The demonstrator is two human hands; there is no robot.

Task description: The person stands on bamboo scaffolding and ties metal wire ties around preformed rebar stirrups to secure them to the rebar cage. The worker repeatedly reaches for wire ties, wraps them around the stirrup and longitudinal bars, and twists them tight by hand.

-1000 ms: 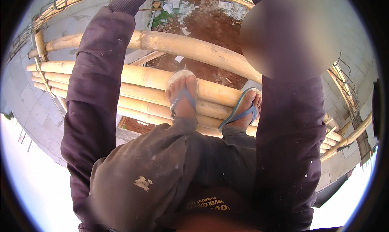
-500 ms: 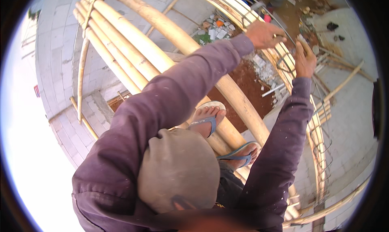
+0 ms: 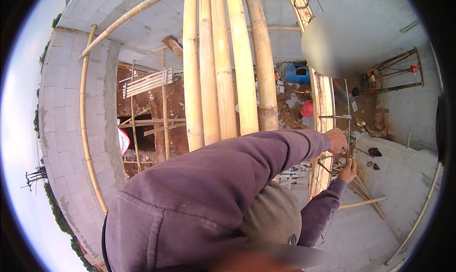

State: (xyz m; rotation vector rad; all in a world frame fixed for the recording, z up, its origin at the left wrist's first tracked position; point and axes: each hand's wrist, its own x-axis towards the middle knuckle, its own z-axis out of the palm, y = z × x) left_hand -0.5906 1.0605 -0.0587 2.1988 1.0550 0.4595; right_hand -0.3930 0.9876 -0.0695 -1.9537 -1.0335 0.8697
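Note:
My left hand (image 3: 337, 141) is closed beside a long pale timber board (image 3: 324, 96); what its fingers grip is too small to make out. Just below it, the fingers of my right hand (image 3: 348, 171) pinch the lower part of a thin upright steel rod (image 3: 349, 122). Bent steel stirrups (image 3: 335, 116) stick out across the board beside both hands. My purple sleeves (image 3: 280, 146) reach over from the lower left, and the left one hides part of the board.
Several bamboo poles (image 3: 218, 67) run side by side left of the board. Far below are a blue drum (image 3: 297, 73), a person in a red cap (image 3: 307, 108) and another person (image 3: 354, 92). Grey block walls (image 3: 66, 115) stand around. A blurred round patch covers the upper right.
The view has turned and my body leans further right, so my sandalled feet are out of sight. My hands have come closer together, and the right fingers have closed at the steel rod.

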